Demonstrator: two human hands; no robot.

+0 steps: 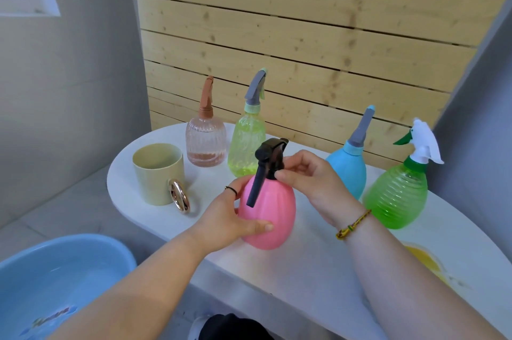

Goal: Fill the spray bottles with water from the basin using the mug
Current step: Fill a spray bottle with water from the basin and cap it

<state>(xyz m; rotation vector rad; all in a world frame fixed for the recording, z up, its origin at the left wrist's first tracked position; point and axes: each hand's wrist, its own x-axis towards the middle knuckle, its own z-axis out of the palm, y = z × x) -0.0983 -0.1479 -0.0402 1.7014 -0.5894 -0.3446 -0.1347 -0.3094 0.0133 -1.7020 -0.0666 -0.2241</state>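
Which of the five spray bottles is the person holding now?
The pink spray bottle with the black spray head: left hand around its body, right hand at its neck. The other four stand untouched behind.

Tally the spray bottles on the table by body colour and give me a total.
Pink: 1, the pink bottle, held by the left hand with the right hand at its black spray head
Clear pinkish: 1, the ribbed bottle
Yellow-green: 1, the yellow-green bottle
Blue: 1, the blue bottle
Green: 1, the green bottle
Total: 5
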